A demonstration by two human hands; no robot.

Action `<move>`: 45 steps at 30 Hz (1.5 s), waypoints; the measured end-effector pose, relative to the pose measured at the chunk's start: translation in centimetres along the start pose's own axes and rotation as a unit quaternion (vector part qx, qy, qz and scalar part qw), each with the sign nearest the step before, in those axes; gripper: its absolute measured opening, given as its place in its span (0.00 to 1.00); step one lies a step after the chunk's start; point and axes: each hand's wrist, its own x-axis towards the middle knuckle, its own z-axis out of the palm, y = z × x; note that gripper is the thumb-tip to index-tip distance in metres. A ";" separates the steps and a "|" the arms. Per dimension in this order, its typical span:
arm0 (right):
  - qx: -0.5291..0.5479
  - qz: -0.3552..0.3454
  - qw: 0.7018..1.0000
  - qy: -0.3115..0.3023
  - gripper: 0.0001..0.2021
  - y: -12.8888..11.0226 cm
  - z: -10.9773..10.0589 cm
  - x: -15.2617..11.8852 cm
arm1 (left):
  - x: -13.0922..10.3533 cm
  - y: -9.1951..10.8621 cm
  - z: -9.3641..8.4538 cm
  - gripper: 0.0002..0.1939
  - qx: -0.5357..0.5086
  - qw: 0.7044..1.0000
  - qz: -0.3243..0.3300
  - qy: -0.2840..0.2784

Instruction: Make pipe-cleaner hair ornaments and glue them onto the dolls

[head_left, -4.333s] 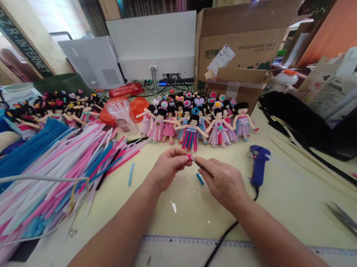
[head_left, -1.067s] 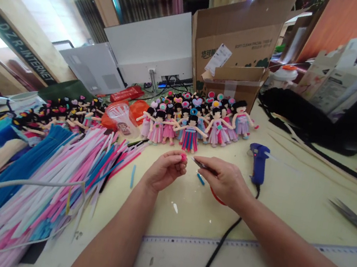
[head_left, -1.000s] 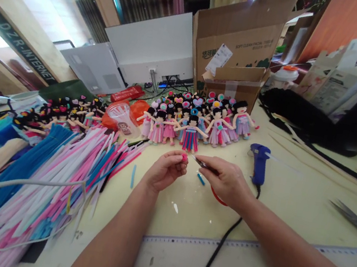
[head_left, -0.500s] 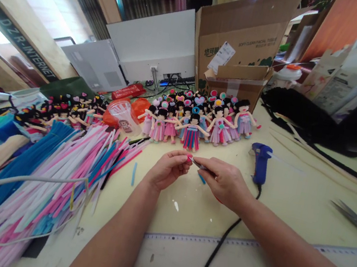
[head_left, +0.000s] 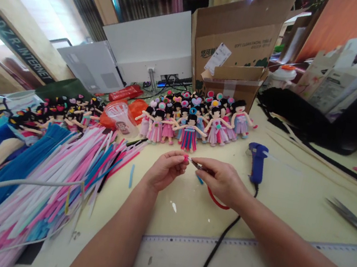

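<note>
My left hand (head_left: 168, 168) pinches a small pink fuzzy piece (head_left: 186, 158) between thumb and fingertips. From the other side my right hand (head_left: 222, 178) grips red-handled pliers (head_left: 218, 200), their metal jaws at the pink piece. Whether the jaws are closed on it is too small to tell. Below the right fingers lies a short blue pipe-cleaner piece (head_left: 199, 180). Another light blue piece (head_left: 131, 176) rests left of my left hand. Just beyond the hands stands a doll (head_left: 190, 131) with a striped pink and blue skirt, in front of several similar dolls (head_left: 218, 126).
A blue glue gun (head_left: 256, 163) stands to the right, its black cord (head_left: 219, 246) running to the front edge. Scissors (head_left: 353, 220) lie far right. Bundled pipe cleaners (head_left: 36, 173) cover the left side. A ruler strip (head_left: 194, 241) crosses the front; a cardboard box (head_left: 237, 38) stands behind.
The pliers have turned in my right hand, so a red handle now shows below it. Both hands stay together around the pink piece. The view has shifted slightly.
</note>
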 end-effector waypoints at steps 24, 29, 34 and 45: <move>-0.200 0.089 0.974 0.052 0.16 0.7 -6.5 -7.6 | -0.6 0.9 0.2 0.07 -0.040 0.998 0.038 -0.038; -0.364 0.194 0.907 0.083 0.18 5.4 -10.9 -10.9 | -1.1 0.9 0.6 0.08 -0.052 0.996 0.043 -0.059; -0.416 0.143 0.889 0.125 0.18 5.0 -10.6 -10.4 | -1.3 0.8 1.0 0.10 -0.063 0.995 0.039 -0.067; -0.170 -0.106 0.976 0.083 0.05 -3.8 -0.8 -0.1 | -1.0 -0.3 1.6 0.15 -0.084 0.993 0.064 -0.050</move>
